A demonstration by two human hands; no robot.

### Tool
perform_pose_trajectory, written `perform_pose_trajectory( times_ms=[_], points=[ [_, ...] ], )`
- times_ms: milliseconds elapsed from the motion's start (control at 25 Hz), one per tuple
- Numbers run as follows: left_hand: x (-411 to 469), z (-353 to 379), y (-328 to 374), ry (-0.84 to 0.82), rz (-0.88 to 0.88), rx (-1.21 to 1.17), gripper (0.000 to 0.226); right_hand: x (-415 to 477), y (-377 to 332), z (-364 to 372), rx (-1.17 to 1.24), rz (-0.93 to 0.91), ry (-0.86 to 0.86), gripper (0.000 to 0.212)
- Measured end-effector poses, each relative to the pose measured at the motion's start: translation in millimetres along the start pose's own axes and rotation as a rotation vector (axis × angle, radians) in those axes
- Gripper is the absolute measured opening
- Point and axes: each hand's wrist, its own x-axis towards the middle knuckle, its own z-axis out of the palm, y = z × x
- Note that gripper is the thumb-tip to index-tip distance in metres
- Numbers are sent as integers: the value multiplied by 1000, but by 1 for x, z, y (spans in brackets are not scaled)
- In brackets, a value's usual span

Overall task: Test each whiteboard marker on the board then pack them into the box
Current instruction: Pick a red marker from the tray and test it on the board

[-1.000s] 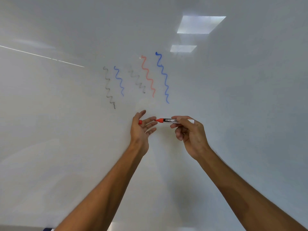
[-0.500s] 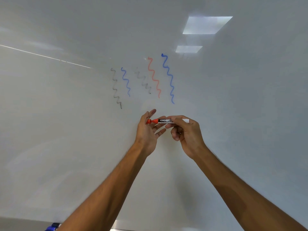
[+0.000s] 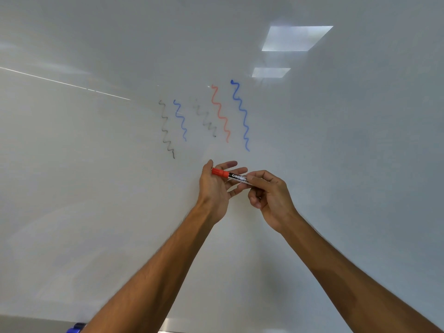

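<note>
A red-capped whiteboard marker (image 3: 230, 175) lies level in front of the whiteboard (image 3: 96, 188). My right hand (image 3: 269, 198) pinches its black-and-white barrel with thumb and fingers. My left hand (image 3: 213, 188) is against the cap end: the red cap (image 3: 219, 172) sits on the marker and rests in the crook below my thumb, with my fingers stretched out straight behind the barrel. Above my hands the board carries several wavy test lines (image 3: 219, 114) in black, blue and red. No box is in view.
The tip of a blue marker (image 3: 75, 328) shows at the bottom edge, by my left forearm, on the grey ledge (image 3: 28, 325) under the board. Ceiling lights reflect at the board's upper right.
The red cap, held apart in my left hand a second ago, is now on the marker's tip. My two hands have come together.
</note>
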Motion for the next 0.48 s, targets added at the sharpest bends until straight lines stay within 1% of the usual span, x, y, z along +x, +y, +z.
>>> perform_pose_trajectory(
  times_ms=[120,320,480],
  points=[
    [-3,4,-3,-55,-13,-49,65,-1,-1,0,7,-7,-15,14],
    [-8,9,-2,-171,-23,-166,61,4,-2,2,42,15,-28,18],
    [-5,12,1,-191,-8,-179,60,10,-4,4,100,28,-35,16]
  ],
)
